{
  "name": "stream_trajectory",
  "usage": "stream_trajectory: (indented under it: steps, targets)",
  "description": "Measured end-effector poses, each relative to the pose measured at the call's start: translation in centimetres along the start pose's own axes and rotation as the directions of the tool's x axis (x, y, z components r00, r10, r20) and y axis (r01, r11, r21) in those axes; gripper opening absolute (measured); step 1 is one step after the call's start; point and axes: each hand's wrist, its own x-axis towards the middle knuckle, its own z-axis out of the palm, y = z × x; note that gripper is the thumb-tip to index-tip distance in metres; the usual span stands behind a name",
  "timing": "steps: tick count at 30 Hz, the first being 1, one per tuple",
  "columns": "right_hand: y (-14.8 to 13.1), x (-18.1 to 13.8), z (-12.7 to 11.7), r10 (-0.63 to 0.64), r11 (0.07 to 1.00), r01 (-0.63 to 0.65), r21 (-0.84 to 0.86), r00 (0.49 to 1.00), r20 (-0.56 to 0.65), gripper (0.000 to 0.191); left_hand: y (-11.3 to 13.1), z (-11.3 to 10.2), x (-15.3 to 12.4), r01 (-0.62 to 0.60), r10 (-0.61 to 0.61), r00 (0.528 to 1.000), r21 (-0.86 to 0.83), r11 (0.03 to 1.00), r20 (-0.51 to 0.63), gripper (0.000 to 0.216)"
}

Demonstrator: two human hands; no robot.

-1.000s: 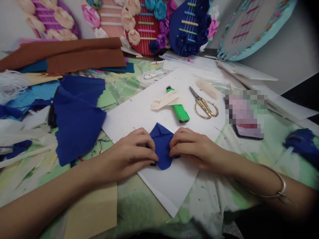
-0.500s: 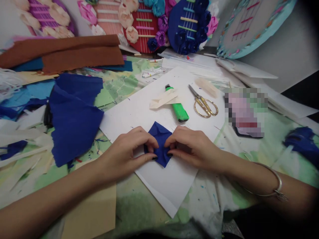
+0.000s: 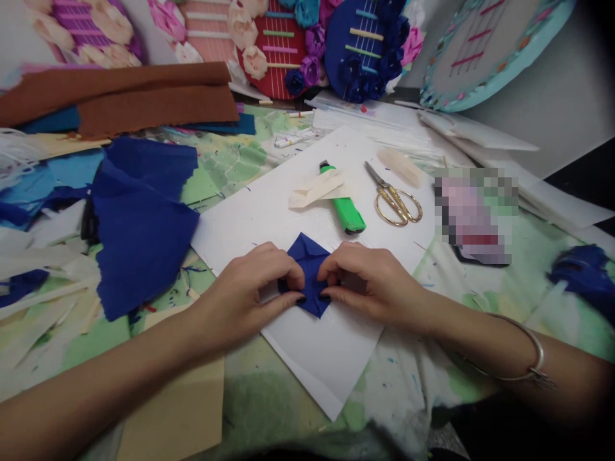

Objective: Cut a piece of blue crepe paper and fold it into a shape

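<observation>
A small square of dark blue crepe paper (image 3: 311, 269) is pinched between both hands, one corner pointing away and one toward me. My left hand (image 3: 264, 278) grips its left side between thumb and fingers. My right hand (image 3: 368, 278) is closed on the right side the same way, and that wrist wears a bangle. Creases run across the blue paper. Beneath it lies a white sheet (image 3: 331, 371). Just beyond the hands rest a green utility knife (image 3: 348, 214), a cream paper strip (image 3: 317, 190) lying across it, and gold-handled scissors (image 3: 396, 202).
A large blue crepe piece (image 3: 144, 237) and paper scraps lie to the left, with brown crepe paper (image 3: 158, 102) behind. A pixelated phone-like object (image 3: 473, 218) and crumpled blue paper (image 3: 586, 275) are on the right. Decorated round boards (image 3: 353, 48) stand along the back.
Both thumbs have shifted slightly on the blue paper, and its creases look a little different. Both hands keep their hold. The view has tilted very slightly.
</observation>
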Motion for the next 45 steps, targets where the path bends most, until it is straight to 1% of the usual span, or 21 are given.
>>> stream_trajectory:
  steps: [4, 8, 16, 22, 26, 31, 33, 39, 45]
  targets:
    - [0.0, 0.0, 0.1, 0.005, 1.000, -0.005, -0.002, 1.000, -0.005, 0.008, -0.1, 0.0, 0.1, -0.033, 0.033, 0.999, -0.006, 0.999, 0.007, 0.009]
    - [0.0, 0.0, 0.2, 0.008, 1.000, -0.008, -0.003, 1.000, -0.003, 0.007, -0.2, 0.0, 0.0, -0.082, 0.082, 0.996, 0.017, 0.997, -0.016, 0.015]
    - [0.1, -0.1, 0.3, 0.007, 1.000, -0.007, 0.000, 1.000, -0.003, 0.009, -0.1, 0.0, -0.1, -0.126, 0.128, 0.992, 0.073, 0.989, -0.023, 0.016]
    - [0.2, -0.2, 0.4, -0.054, 0.999, 0.054, -0.006, 0.998, -0.014, 0.008, -0.1, 0.2, -0.2, -0.153, 0.156, 0.987, 0.088, 0.984, -0.031, 0.016]
    - [0.2, -0.2, 0.5, -0.111, 0.994, 0.111, -0.004, 0.994, -0.020, 0.013, 0.0, 0.4, -0.4, -0.181, 0.184, 0.983, 0.118, 0.976, -0.022, 0.015]
    - [0.2, -0.3, 0.5, -0.117, 0.992, 0.115, -0.045, 0.993, -0.033, 0.012, 0.1, 0.5, -0.8, -0.230, 0.235, 0.972, 0.168, 0.959, -0.012, 0.013]
    - [0.2, -0.4, 0.5, -0.122, 0.991, 0.120, -0.060, 0.992, -0.034, 0.011, 0.1, 0.6, -0.9, -0.228, 0.234, 0.972, 0.159, 0.960, -0.018, 0.013]
    - [0.1, -0.5, 0.5, -0.138, 0.988, 0.136, -0.068, 0.990, -0.034, 0.009, 0.0, 0.6, -1.0, -0.181, 0.182, 0.983, 0.034, 0.983, -0.032, 0.016]
    - [0.1, -0.6, 0.6, -0.146, 0.987, 0.142, -0.076, 0.988, -0.052, 0.008, -0.4, 0.8, -1.1, -0.162, 0.163, 0.986, 0.019, 0.987, -0.039, 0.016]
